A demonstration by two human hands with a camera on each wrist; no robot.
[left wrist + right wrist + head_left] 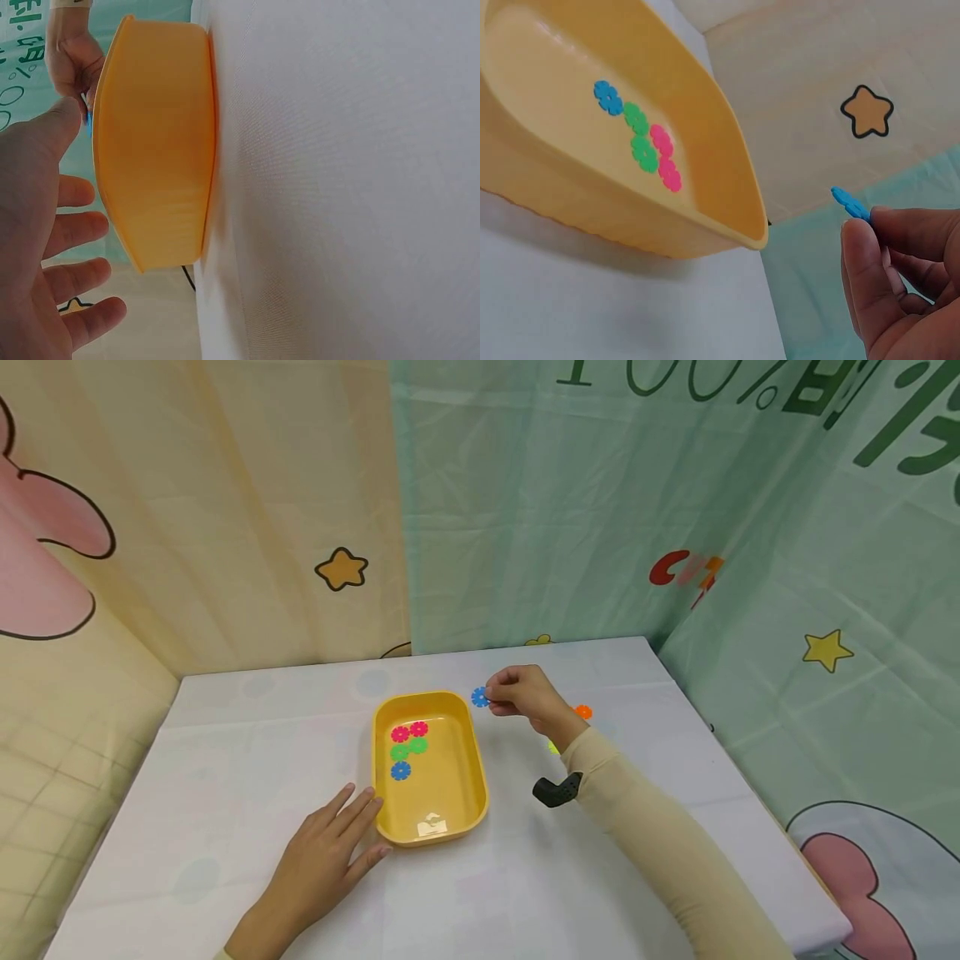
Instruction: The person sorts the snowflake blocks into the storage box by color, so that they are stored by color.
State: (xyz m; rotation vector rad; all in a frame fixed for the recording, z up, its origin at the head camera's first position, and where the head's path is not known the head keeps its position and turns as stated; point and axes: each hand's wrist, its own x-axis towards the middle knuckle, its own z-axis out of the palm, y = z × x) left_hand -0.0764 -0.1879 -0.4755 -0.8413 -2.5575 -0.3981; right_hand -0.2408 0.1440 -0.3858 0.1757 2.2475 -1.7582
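A blue disc [477, 697], partly covered by the grip, is pinched in the right hand [527, 697] just outside the far right corner of a yellow tray [450, 785] on a white table [262, 735]. The left hand [322, 852], spread and grasping nothing, is placed by the tray's left edge; whether contact is made cannot be told. Two pink discs [401, 734], two green discs [417, 745] and another blue disc [401, 770] are grouped toward the tray's far left corner. An orange piece [584, 712] and a yellow piece [552, 747] are partly hidden by the right arm [667, 852].
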